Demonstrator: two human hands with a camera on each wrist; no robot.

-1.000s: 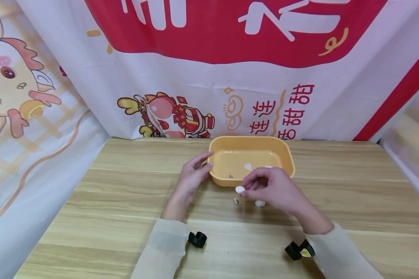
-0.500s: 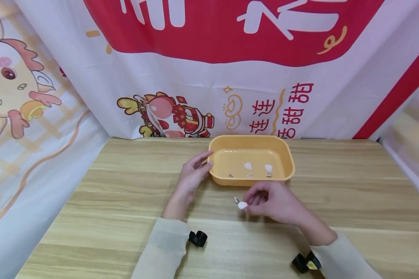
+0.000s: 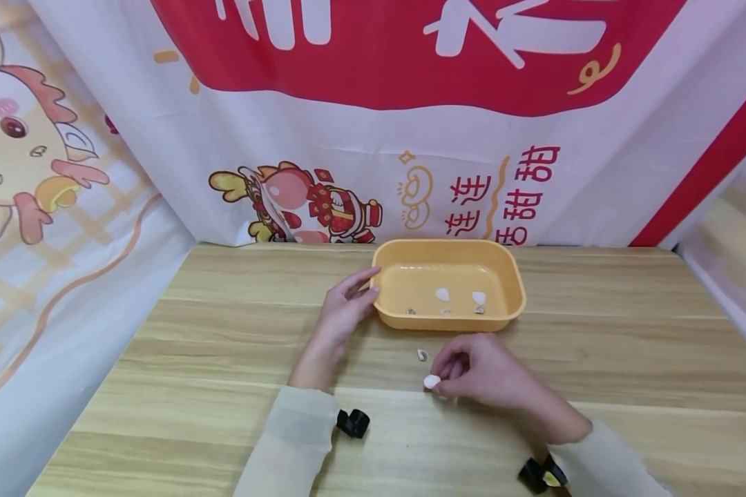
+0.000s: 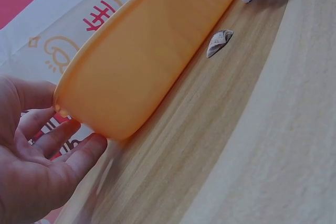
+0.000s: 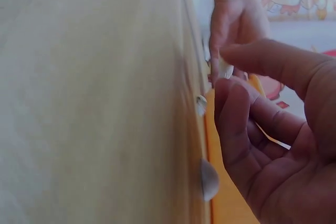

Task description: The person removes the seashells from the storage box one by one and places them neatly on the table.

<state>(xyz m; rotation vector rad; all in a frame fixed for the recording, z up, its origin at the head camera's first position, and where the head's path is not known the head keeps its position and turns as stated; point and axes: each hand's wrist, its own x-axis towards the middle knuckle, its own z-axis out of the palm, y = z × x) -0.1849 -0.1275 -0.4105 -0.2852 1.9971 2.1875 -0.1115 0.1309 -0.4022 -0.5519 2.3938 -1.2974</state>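
Right hand pinching a small white shell above the table.
Light, rigid, probably brittle; best held by its edges. Left hand, fingers relaxed, touches the yellow tray.

Left hand is seen with relaxed fingers touching the end of the orange tray. 2 shells are shown on the wooden table beside it.

One yellow tray, two hands, four shells in the tray, two shells outside it on the counter
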